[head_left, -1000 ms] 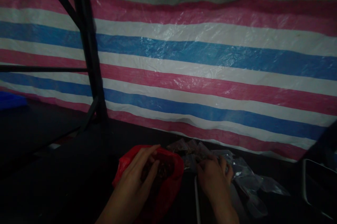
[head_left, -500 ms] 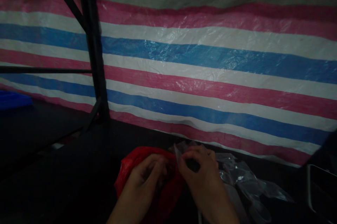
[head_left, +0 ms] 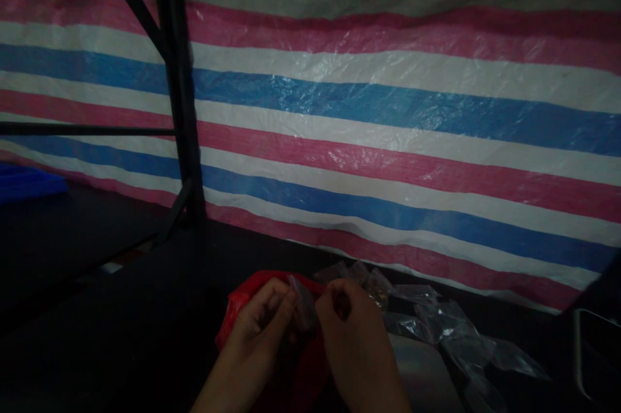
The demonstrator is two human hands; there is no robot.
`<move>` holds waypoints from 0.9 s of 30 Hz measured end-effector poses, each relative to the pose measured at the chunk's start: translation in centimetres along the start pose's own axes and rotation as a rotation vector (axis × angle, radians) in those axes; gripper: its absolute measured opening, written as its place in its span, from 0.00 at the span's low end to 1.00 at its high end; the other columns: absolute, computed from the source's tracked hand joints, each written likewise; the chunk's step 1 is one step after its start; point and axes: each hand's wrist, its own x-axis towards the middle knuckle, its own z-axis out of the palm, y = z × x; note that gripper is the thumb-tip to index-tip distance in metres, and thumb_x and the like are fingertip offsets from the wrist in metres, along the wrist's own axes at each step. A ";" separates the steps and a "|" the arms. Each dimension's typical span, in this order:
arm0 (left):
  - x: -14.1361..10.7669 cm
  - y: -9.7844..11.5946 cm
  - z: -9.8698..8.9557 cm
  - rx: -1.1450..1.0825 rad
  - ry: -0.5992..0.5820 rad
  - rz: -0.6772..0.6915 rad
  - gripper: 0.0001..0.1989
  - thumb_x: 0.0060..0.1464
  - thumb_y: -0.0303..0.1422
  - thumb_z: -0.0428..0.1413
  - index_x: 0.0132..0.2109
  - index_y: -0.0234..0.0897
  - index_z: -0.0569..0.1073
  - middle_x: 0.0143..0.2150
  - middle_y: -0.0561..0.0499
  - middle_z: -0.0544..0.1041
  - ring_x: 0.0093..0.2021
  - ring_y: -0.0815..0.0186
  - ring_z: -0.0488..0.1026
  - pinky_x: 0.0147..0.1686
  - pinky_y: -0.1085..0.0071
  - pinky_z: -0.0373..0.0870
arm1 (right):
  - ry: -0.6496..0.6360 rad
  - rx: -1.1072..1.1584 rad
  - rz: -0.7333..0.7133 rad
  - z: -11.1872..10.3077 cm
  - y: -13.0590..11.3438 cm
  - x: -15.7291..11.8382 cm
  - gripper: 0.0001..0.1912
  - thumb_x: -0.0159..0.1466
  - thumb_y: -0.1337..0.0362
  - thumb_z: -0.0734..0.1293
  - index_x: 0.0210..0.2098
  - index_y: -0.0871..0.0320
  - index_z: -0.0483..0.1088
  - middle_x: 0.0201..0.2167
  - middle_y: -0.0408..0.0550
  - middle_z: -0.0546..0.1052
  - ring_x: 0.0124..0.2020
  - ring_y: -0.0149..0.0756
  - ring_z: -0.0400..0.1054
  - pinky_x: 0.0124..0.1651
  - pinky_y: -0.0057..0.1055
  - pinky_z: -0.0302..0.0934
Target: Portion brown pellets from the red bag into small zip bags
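Between my two hands is a small clear plastic bag [head_left: 303, 304], standing upright above a red plastic bag [head_left: 235, 312] that lies open on the dark surface. My left hand [head_left: 257, 335] is closed, pinching the clear bag's left side between thumb and fingers. From the other side, my right hand [head_left: 356, 342] also has its fingertips pinched together at the bag's edge. What lies inside the red bag is dark and mostly hidden by my hands. Just beyond my right hand are several small clear bags [head_left: 378, 287], at least one with small brownish pieces in it.
More clear plastic bags [head_left: 456, 325] lie spread at the right, by a flat greyish object [head_left: 424, 371]. A dark phone-like thing with a pale rim [head_left: 599, 358] is at the right edge. Behind stand a black metal frame [head_left: 177, 76] and a striped plastic sheet [head_left: 388, 141].
My right hand has moved left and lower, bringing the small clear bag over the red bag, where my left hand now grips it too. The bags behind are more exposed.
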 end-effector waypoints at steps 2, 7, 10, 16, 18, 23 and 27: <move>0.0 0.0 -0.1 0.020 0.017 0.027 0.22 0.57 0.53 0.66 0.31 0.39 0.73 0.26 0.58 0.71 0.25 0.73 0.65 0.26 0.78 0.64 | 0.031 0.043 -0.023 0.0 0.0 0.0 0.09 0.67 0.67 0.65 0.33 0.54 0.77 0.32 0.45 0.82 0.34 0.41 0.77 0.37 0.33 0.66; 0.2 -0.9 -0.7 0.000 -0.016 0.031 0.19 0.58 0.50 0.66 0.34 0.40 0.76 0.31 0.55 0.76 0.31 0.69 0.71 0.31 0.74 0.68 | -0.123 0.098 -0.049 0.6 0.2 -0.4 0.04 0.66 0.63 0.72 0.36 0.53 0.81 0.37 0.46 0.84 0.39 0.43 0.80 0.43 0.34 0.69; 0.4 -1.4 -0.9 -0.023 -0.013 0.027 0.20 0.58 0.51 0.66 0.33 0.40 0.76 0.31 0.55 0.75 0.31 0.68 0.71 0.32 0.73 0.69 | -0.151 0.097 -0.033 0.9 0.1 -0.5 0.06 0.66 0.67 0.71 0.34 0.53 0.81 0.36 0.46 0.84 0.38 0.42 0.80 0.41 0.33 0.68; 0.1 -1.0 -0.6 0.064 -0.004 0.061 0.22 0.57 0.53 0.65 0.31 0.40 0.74 0.29 0.55 0.73 0.29 0.68 0.69 0.29 0.74 0.68 | -0.148 -0.035 -0.037 0.7 -0.4 -0.4 0.09 0.66 0.68 0.68 0.31 0.53 0.79 0.34 0.46 0.83 0.37 0.42 0.78 0.41 0.35 0.65; 0.0 -0.8 -0.3 0.106 0.004 0.081 0.21 0.59 0.52 0.64 0.31 0.40 0.75 0.30 0.54 0.74 0.30 0.67 0.70 0.29 0.74 0.68 | -0.109 -0.076 -0.057 0.8 -0.5 -0.5 0.10 0.65 0.69 0.68 0.29 0.53 0.78 0.34 0.46 0.82 0.37 0.43 0.77 0.40 0.35 0.63; 0.0 -0.2 0.3 0.196 -0.017 0.096 0.20 0.60 0.52 0.62 0.32 0.42 0.74 0.29 0.55 0.74 0.29 0.67 0.69 0.27 0.74 0.67 | -0.044 -0.115 -0.089 1.1 -0.2 -0.6 0.09 0.63 0.71 0.68 0.28 0.53 0.74 0.32 0.45 0.81 0.35 0.43 0.76 0.38 0.35 0.60; -0.1 -0.1 0.4 0.299 0.038 0.101 0.19 0.61 0.52 0.61 0.33 0.42 0.74 0.31 0.55 0.74 0.32 0.65 0.70 0.32 0.72 0.71 | 0.025 -0.127 -0.098 1.3 0.5 -0.4 0.07 0.65 0.71 0.67 0.32 0.53 0.73 0.34 0.46 0.80 0.35 0.43 0.76 0.38 0.35 0.60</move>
